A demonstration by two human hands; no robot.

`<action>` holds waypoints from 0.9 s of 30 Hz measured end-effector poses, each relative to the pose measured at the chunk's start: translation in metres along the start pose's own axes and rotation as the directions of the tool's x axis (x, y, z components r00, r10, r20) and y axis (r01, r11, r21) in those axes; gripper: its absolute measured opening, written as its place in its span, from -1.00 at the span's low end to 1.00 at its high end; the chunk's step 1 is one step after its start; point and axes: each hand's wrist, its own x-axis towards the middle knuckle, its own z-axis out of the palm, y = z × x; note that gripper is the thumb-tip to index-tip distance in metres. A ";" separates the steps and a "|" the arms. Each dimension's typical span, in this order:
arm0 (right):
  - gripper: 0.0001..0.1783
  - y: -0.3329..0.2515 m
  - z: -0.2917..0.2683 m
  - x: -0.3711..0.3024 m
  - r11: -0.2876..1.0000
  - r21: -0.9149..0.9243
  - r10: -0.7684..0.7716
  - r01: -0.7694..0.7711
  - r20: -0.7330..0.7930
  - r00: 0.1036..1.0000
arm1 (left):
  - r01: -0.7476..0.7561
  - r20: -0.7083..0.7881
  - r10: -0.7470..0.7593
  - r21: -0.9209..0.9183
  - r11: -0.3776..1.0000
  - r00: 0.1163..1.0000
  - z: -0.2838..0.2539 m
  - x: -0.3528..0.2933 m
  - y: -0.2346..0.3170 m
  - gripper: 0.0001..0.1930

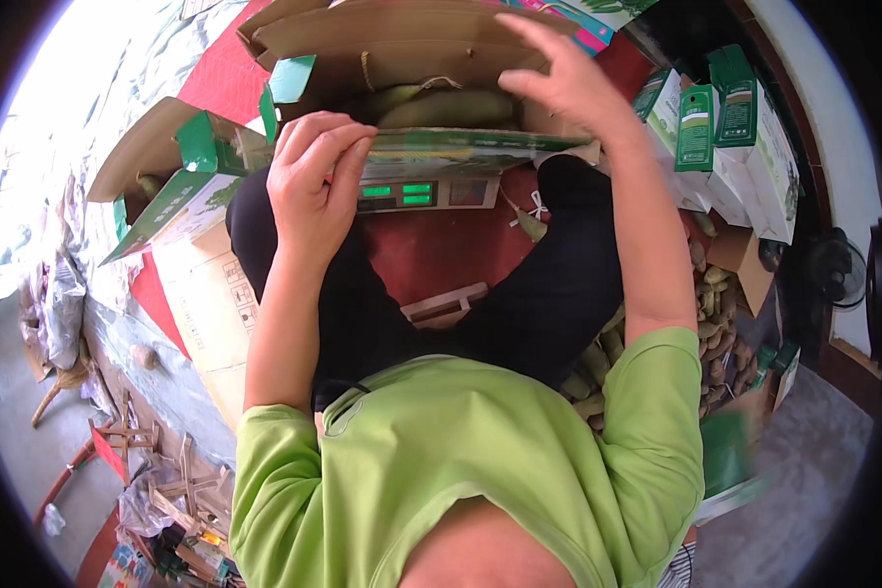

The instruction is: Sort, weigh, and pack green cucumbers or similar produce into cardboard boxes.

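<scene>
Apparently, I'm steadying the carton (416, 71) between my hands.
Left hand (314, 169) pinches its near rim (461, 135); spread right hand (573, 83) likely needs a flap (382, 29).

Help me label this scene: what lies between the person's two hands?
The head view shows part of an open cardboard box between the left hand and right hand, with long, greenish, gourd-like vegetables inside.

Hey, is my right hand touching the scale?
Apart. The head view shows the right hand, fingers spread, over the open box, with the box's near wall visible between it and the scale.
</scene>
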 end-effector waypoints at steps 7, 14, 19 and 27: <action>-0.53 0.025 -0.017 -0.016 0.929 0.369 0.189 0.027 -0.537 0.822 | -0.055 -0.073 0.054 -0.011 0.998 0.996 -0.003 0.001 -0.001 -0.91; -0.57 0.061 -0.011 -0.027 0.814 0.561 0.458 -0.150 -0.462 0.760 | -0.078 -0.131 0.078 0.009 0.997 0.988 -0.016 -0.006 -0.007 -0.88; -0.50 0.062 -0.013 -0.033 0.789 0.513 0.556 -0.339 -0.360 0.749 | 0.168 -0.193 -0.136 0.166 0.972 0.972 -0.068 -0.016 -0.024 -0.85; -0.49 0.056 -0.011 -0.025 0.795 0.505 0.537 -0.337 -0.325 0.779 | 0.334 -0.098 -0.349 0.604 0.724 0.932 -0.131 -0.056 -0.126 -0.65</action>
